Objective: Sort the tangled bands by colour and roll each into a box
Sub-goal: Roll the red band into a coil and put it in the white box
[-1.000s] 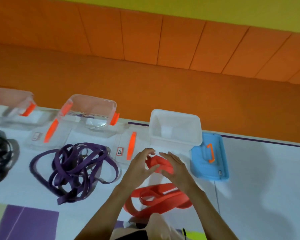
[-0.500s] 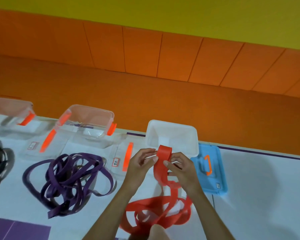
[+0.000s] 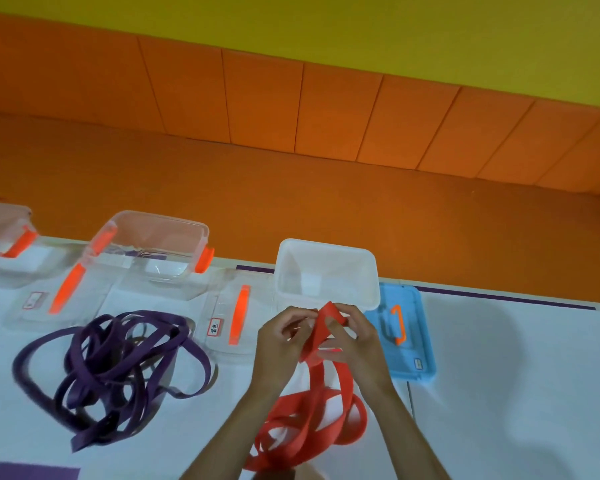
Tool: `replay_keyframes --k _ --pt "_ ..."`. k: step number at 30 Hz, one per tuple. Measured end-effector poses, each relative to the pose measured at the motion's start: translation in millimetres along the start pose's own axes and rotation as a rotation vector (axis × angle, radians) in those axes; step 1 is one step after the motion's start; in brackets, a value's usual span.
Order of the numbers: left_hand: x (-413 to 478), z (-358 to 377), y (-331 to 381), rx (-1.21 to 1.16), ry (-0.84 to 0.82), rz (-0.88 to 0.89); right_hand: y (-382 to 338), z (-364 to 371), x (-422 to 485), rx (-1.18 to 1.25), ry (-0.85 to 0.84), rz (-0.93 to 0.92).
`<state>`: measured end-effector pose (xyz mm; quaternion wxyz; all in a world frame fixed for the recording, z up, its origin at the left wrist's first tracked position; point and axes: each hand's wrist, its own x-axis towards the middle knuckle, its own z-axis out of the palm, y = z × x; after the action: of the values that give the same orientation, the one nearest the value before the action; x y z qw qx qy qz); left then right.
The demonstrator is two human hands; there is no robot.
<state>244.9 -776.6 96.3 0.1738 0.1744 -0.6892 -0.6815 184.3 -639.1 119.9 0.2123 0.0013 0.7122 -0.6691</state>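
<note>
Red band (image 3: 314, 341) is pinched at its top by the left hand (image 3: 281, 344) and right hand (image 3: 357, 344), at 6 o'clock from the white box (image 3: 327, 245). Its loose loops might twist or slip, spoiling the roll.

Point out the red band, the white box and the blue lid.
red band (image 3: 317, 332): head view, lifted upper end.
white box (image 3: 326, 263): head view, inner far wall.
blue lid (image 3: 418, 327): head view, top, right of handle.

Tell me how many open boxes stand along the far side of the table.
3. A clear box cut by the left edge of the view; a second clear box behind the purple bands; a white box next to the blue lid. More may be hidden beyond the left edge.
</note>
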Motion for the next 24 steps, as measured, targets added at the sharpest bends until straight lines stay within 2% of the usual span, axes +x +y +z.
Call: replay_keyframes --k 6,10,12,19,24 --pt "-10 8 -2 0.173 -0.084 0.130 4 2 -3 0.091 0.135 0.005" --pt "-9 -1 -7 0.264 -0.072 0.202 2 2 -8 0.113 0.103 0.012" --pt "-7 -8 -7 0.282 -0.082 0.177 0 1 -9 0.125 0.076 0.028" --pt "-8 -13 0 0.164 -0.125 0.147 -1 -7 -9 0.164 0.032 0.004" --pt "-12 -13 6 0.168 -0.103 0.198 -5 -11 -14 0.192 -0.042 0.001"
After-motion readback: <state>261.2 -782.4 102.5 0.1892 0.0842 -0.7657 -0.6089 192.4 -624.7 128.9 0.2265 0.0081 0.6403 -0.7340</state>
